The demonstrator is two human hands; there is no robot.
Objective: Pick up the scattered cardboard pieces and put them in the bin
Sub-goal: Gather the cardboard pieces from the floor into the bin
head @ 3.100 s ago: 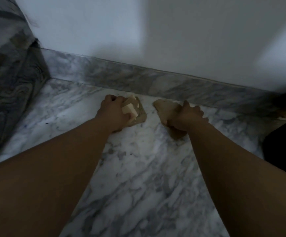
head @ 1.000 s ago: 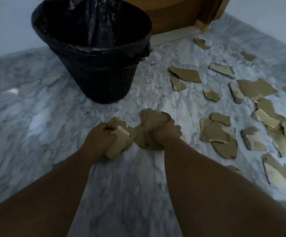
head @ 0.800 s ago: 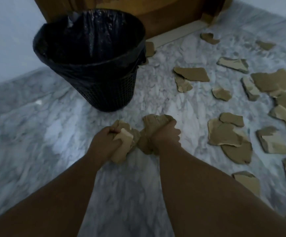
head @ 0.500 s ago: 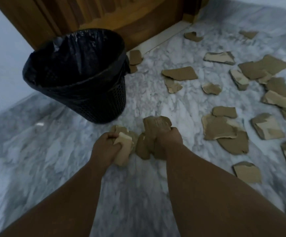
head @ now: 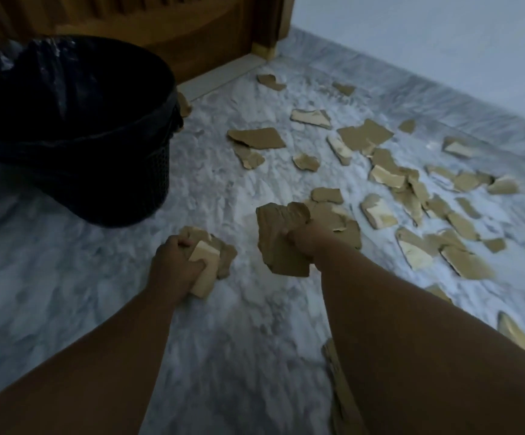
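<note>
My left hand (head: 174, 266) grips a small bundle of torn cardboard pieces (head: 206, 262), one pale and the others brown. My right hand (head: 306, 238) grips a larger wad of brown cardboard pieces (head: 278, 243). Both hands are held out above the marble floor, to the lower right of the black bin (head: 75, 127), which is lined with a black plastic bag and stands at the upper left. Many more torn cardboard pieces (head: 256, 138) lie scattered over the floor to the right.
A wooden door (head: 160, 26) stands behind the bin. A white wall with a marble skirting (head: 443, 98) runs along the right. More cardboard scraps (head: 341, 397) lie near my right forearm at the bottom.
The view has swung from a bare corner to the bin and scattered pieces. Over the last second the bin has shifted left in view and my hands, still holding cardboard, have spread apart.
</note>
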